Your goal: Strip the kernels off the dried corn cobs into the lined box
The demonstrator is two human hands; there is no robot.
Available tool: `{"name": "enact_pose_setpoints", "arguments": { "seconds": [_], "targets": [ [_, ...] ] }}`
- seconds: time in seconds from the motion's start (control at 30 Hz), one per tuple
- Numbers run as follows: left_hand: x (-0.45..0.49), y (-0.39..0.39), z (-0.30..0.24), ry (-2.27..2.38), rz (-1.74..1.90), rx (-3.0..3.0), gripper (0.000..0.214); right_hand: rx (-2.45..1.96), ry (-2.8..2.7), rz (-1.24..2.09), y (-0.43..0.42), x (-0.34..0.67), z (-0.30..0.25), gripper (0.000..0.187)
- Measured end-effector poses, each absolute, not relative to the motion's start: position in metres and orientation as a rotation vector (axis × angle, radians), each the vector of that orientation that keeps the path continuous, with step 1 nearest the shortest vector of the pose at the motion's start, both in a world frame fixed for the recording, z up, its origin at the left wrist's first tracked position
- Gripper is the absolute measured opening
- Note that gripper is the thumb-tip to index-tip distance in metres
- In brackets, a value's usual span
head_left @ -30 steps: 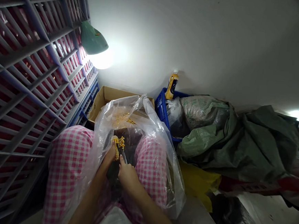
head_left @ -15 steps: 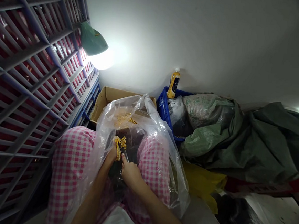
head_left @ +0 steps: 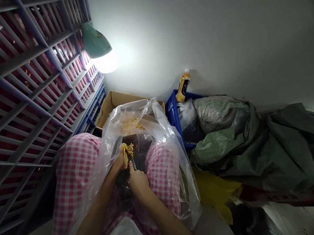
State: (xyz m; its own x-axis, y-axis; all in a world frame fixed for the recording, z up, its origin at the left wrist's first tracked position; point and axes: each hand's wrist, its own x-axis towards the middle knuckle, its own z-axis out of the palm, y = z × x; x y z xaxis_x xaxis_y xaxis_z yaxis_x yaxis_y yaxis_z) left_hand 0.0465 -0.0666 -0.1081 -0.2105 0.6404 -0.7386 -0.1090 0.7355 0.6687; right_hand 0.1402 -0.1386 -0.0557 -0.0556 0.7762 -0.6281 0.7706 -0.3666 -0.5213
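A bunch of yellow bead-like strands (head_left: 125,156) is held in my left hand (head_left: 118,161), whose fingers are closed around it and partly hidden. In my right hand (head_left: 138,181) is a pair of dark, slim scissors (head_left: 133,163); a small metal loop shows below the fingers. The blades reach into the yellow strands. Both hands work over an open clear plastic bag (head_left: 172,131) spread across the lap. Loose yellow pieces (head_left: 130,125) lie in the bag's far part. Pink checked trouser legs (head_left: 165,172) are on both sides of the hands.
A cardboard box (head_left: 105,109) stands behind the bag. To its right is a blue crate (head_left: 171,109) with a yellow bottle (head_left: 183,86) and stuffed sacks (head_left: 217,113). A lit green lamp (head_left: 96,42) hangs on stacked slatted crates (head_left: 40,75) at left. Dark green cloth (head_left: 287,149) lies right.
The view has shifted slightly, moving the surroundings a little. My hands stay almost in place, with the scissors still at the yellow strands.
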Motion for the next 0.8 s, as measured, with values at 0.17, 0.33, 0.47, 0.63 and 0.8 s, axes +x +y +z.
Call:
{"name": "enact_pose_setpoints", "arguments": {
  "seconds": [0.17, 0.33, 0.47, 0.63, 0.8],
  "targets": [
    [0.049, -0.067, -0.099, 1.715, 0.672, 0.443, 0.036, -2.016, -1.587, 1.689, -0.120, 0.152, -0.053, 0.048],
    [0.049, -0.069, -0.101, 1.713, 0.681, 0.448, 0.036, -2.023, -1.531, 1.706, -0.123, 0.151, -0.054, 0.049],
    [0.048, -0.068, -0.107, 1.656, 0.724, 0.397, 0.036, -2.071, -1.577, 1.555, -0.131, 0.145, -0.054, 0.052],
    [0.046, -0.068, -0.112, 1.595, 0.739, 0.376, 0.039, -1.958, -1.355, 1.764, -0.118, 0.147, -0.050, 0.046],
    [0.044, -0.070, -0.113, 1.547, 0.739, 0.393, 0.044, -1.802, -1.086, 1.985, -0.111, 0.153, -0.044, 0.048]
  ]
}}
